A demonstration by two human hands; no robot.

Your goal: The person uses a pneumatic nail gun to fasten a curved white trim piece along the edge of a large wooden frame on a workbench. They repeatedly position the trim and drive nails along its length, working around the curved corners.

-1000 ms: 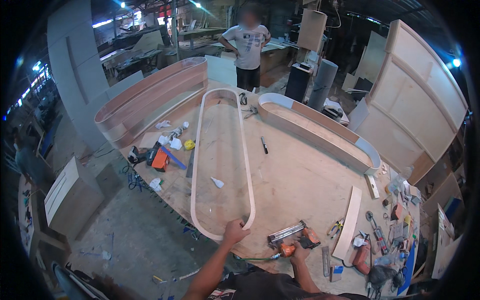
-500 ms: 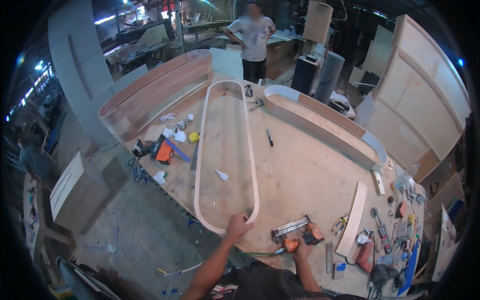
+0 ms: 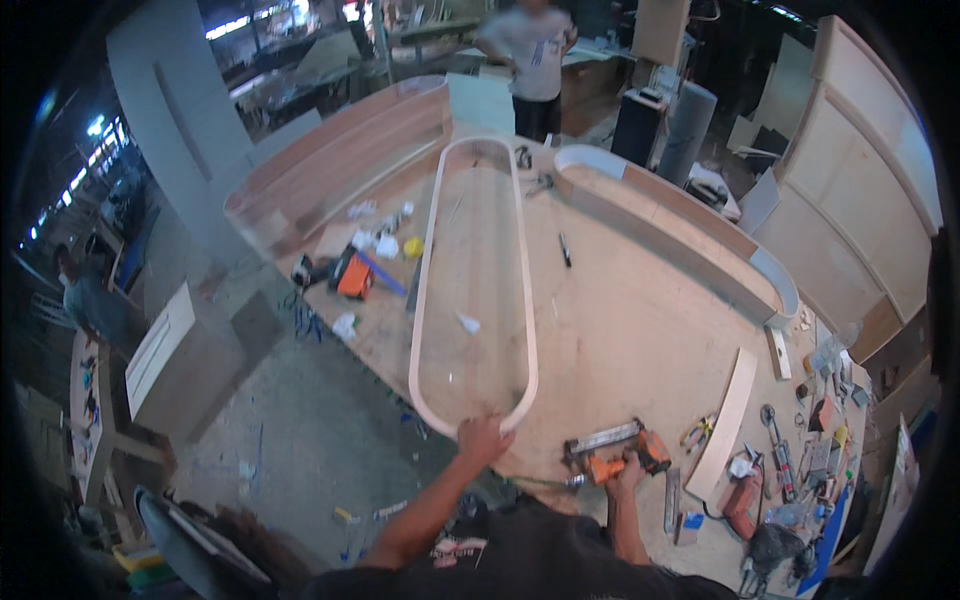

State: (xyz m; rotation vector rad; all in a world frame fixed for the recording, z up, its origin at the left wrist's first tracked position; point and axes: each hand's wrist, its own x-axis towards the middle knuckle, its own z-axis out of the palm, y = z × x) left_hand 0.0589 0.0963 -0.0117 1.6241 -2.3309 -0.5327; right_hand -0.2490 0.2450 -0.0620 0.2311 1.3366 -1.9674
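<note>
- The tabletop (image 3: 640, 340) is broad and mostly bare right of the middle; swinging the work toward that side would probably give it fuller support.
- The oblong frame (image 3: 419, 300), a thin pale loop with rounded ends, reaches lengthwise across it, its near curve at or just past the front edge. Whether that end lies flat or is lifted, I cannot tell; such a slim loop would likely flex, so even support along both long sides seems wise.
- A pale wooden strip (image 3: 725, 425) lies to the right, well apart from the frame and best left out of its path.
- The orange nail gun (image 3: 603, 469) is low over the tabletop's near edge, better pointed away from fingers and its trigger left alone during repositioning.
- The hands are apart: the left hand (image 3: 484, 438) grips the frame's near curve, the right hand (image 3: 627, 476) wraps the gun's handle.
- The green hose (image 3: 545, 483) trails leftward from the gun; a little slack should stop it snagging.
- A small white cone (image 3: 468, 323) shows within the loop and could catch a sliding rail.
</note>
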